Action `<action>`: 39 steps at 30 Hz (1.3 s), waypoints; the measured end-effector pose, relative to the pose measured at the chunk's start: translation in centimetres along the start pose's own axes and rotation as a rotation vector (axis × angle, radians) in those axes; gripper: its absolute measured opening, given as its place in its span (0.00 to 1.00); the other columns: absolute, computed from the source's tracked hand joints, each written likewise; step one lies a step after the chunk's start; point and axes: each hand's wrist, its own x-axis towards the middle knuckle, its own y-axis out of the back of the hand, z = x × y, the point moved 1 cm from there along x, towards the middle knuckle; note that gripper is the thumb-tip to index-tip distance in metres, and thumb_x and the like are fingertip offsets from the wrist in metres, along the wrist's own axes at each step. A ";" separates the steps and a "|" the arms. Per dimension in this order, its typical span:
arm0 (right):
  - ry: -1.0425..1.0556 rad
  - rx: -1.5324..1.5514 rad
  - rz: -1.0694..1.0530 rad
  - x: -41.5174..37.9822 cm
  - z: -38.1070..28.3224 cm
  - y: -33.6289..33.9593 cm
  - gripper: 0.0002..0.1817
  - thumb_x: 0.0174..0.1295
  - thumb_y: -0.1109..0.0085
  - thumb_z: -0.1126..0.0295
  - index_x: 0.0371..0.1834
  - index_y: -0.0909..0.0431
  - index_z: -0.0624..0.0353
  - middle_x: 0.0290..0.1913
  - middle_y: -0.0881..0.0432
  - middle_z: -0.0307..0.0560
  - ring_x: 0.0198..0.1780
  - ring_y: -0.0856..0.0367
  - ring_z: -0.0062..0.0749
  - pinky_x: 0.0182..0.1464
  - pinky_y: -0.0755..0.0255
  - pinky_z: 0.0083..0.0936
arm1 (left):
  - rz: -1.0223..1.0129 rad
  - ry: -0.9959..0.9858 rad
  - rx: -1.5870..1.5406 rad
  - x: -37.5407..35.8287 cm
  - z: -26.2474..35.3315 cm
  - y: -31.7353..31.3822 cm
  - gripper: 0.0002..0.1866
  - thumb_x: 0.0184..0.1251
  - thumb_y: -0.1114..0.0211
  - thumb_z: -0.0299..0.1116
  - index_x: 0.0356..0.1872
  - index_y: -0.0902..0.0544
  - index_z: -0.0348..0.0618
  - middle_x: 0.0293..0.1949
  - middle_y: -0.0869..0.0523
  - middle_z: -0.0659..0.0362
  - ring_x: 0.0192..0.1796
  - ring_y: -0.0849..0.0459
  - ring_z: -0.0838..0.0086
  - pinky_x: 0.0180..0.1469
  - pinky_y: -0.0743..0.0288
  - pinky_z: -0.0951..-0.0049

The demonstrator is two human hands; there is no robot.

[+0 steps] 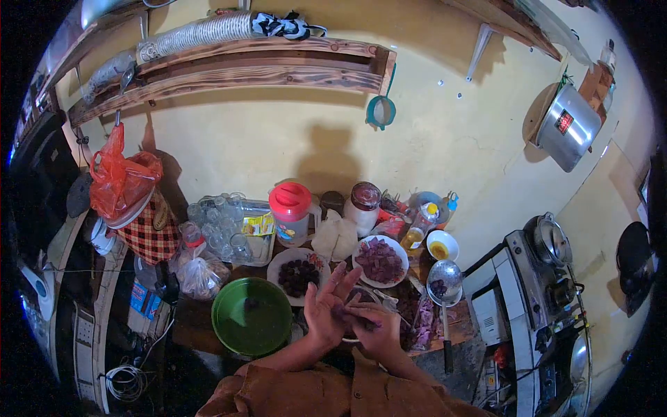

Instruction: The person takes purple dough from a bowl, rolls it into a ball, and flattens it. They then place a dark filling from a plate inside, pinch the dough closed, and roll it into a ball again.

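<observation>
Both hands meet just above the near edge of a crowded wooden desk [187, 326]. The left hand [325, 306] is turned palm up with its fingers [340, 278] spread wide and pointing away from the body. The right hand [375, 330] lies across the left palm, its fingers curled and pinched on a small dark purple piece [345, 313] that rests on the palm; what the piece is cannot be told at this size. Just left of the hands sits a green bowl [251, 316]. Beyond the fingertips stand a white plate of dark round pieces [299, 274] and, to its right, a white bowl of purple chopped pieces [380, 260]. Further right a metal ladle [445, 278] rests on the desk near a small white bowl with yellow liquid [442, 245]. Behind the plates are a red-lidded pitcher [292, 212], a lidded jar [364, 205] and a bottle of oil [419, 229]. A red plastic bag [121, 177] hangs on the wall at left, and a stove [535, 278] stands to the right.
</observation>
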 end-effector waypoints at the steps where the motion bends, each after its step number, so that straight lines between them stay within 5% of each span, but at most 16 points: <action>1: 0.001 0.000 0.000 0.1 -0.1 0.0 0.13 0.44 0.32 0.75 0.37 0.16 0.56 0.38 0.15 0.49 0.40 0.15 0.40 0.43 0.21 0.30 | 0.000 -0.001 0.000 0.0 0.0 0.1 0.44 0.62 0.64 0.68 0.71 0.45 0.46 0.69 0.38 0.50 0.72 0.44 0.62 0.70 0.55 0.55; 13: 0.089 0.076 -0.100 1.0 -0.7 1.2 0.13 0.45 0.34 0.78 0.37 0.16 0.57 0.39 0.16 0.48 0.39 0.16 0.38 0.40 0.22 0.27 | -0.032 0.002 0.104 -0.2 0.4 -0.3 0.48 0.60 0.65 0.72 0.72 0.49 0.45 0.68 0.38 0.44 0.71 0.43 0.58 0.71 0.55 0.58; 18: 0.179 -0.041 -0.124 1.1 -0.5 1.2 0.12 0.46 0.34 0.77 0.37 0.16 0.58 0.39 0.16 0.48 0.40 0.16 0.39 0.41 0.22 0.29 | -0.129 0.115 0.158 -0.4 0.4 -0.3 0.48 0.59 0.68 0.74 0.72 0.52 0.47 0.67 0.37 0.43 0.68 0.37 0.56 0.68 0.43 0.59; 22: 0.001 0.090 -0.143 0.9 0.3 0.9 0.12 0.46 0.33 0.77 0.36 0.16 0.58 0.39 0.17 0.48 0.42 0.17 0.39 0.41 0.23 0.29 | -0.131 0.151 0.075 -0.1 0.4 -0.2 0.49 0.59 0.67 0.74 0.72 0.52 0.47 0.67 0.38 0.43 0.67 0.36 0.56 0.66 0.40 0.59; 28: 0.205 -0.008 -0.133 0.8 0.0 0.8 0.17 0.45 0.34 0.79 0.42 0.18 0.60 0.39 0.16 0.48 0.41 0.16 0.38 0.43 0.23 0.26 | -0.110 0.060 0.068 0.3 0.2 0.5 0.48 0.59 0.65 0.74 0.72 0.50 0.47 0.69 0.41 0.45 0.68 0.37 0.55 0.66 0.41 0.56; 30: 0.060 -0.019 0.052 0.8 0.0 0.6 0.19 0.46 0.34 0.79 0.46 0.20 0.61 0.41 0.16 0.47 0.42 0.16 0.37 0.45 0.24 0.26 | -0.051 0.142 -0.076 0.6 0.2 0.9 0.47 0.61 0.66 0.72 0.71 0.47 0.46 0.68 0.39 0.46 0.69 0.39 0.55 0.67 0.43 0.53; 34: 0.062 -0.002 -0.011 0.6 -1.1 0.2 0.21 0.47 0.35 0.80 0.48 0.22 0.62 0.42 0.16 0.47 0.43 0.16 0.37 0.48 0.24 0.27 | -0.042 0.175 -0.023 0.7 -0.3 0.8 0.43 0.64 0.65 0.69 0.69 0.44 0.43 0.67 0.36 0.48 0.68 0.38 0.55 0.66 0.41 0.54; 39: 0.263 -0.039 0.205 1.1 -0.5 1.7 0.17 0.49 0.36 0.81 0.45 0.23 0.63 0.40 0.17 0.50 0.43 0.17 0.38 0.47 0.24 0.30 | 0.133 0.271 0.032 1.0 -0.7 1.7 0.35 0.70 0.59 0.60 0.63 0.37 0.39 0.58 0.26 0.50 0.65 0.32 0.57 0.64 0.36 0.57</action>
